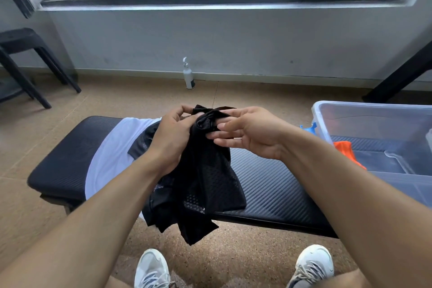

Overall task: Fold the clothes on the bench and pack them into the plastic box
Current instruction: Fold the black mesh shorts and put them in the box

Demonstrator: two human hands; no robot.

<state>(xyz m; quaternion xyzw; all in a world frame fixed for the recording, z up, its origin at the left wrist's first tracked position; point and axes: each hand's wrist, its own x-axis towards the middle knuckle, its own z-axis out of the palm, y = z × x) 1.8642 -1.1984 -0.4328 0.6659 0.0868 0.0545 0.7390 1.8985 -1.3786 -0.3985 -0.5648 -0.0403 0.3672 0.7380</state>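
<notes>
Black mesh garment [205, 170] hides left hand's [173, 140] fingertips.

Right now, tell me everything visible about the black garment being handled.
The black garment looks like thin sports mesh, perforated across its lower part. It is bunched and unfolded, held up over the bench, its loose ends hanging past the bench's near edge. The left hand grips its upper part; the right hand touches the top bunch with fairly straight fingers. Behind it, white clothing lies on the bench.
</notes>
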